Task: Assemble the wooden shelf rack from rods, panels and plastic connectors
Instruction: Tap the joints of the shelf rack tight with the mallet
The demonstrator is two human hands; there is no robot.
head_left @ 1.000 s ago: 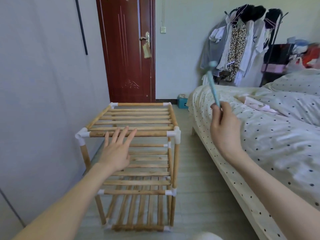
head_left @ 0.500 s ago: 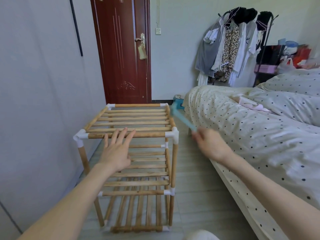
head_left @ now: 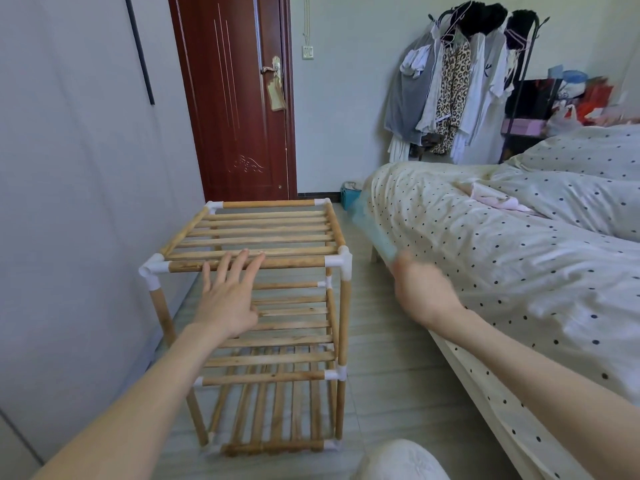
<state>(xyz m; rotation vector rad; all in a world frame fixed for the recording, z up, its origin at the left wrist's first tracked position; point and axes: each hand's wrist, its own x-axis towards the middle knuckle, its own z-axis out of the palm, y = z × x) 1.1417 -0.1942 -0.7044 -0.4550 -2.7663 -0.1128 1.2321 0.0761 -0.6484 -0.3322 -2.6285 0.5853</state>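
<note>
A: At far left we see the left hand, its fingers straight and spread, released, the tips resting on the front top rod of the wooden shelf rack. What lies under and beyond those fingers?

B: The rack stands upright on the floor, against the grey wall. Beyond the fingertips we see the top tier of slats; below the palm, a middle tier and a bottom tier. White plastic connectors join the rods at the corners, one just right of the fingertips, another to their left.

A: And further right?

B: The right hand, blurred by motion, hangs apart from the rack, right of its front corner post and at the edge of the bed. A pale blue-green tool, also blurred, runs up and away from its fingers. We take the fingers to be clenched round its handle, though the blur hides the grip itself.

A: Behind the hands?

B: A dark red door beyond the rack, and a clothes rail beyond the bed.
</note>
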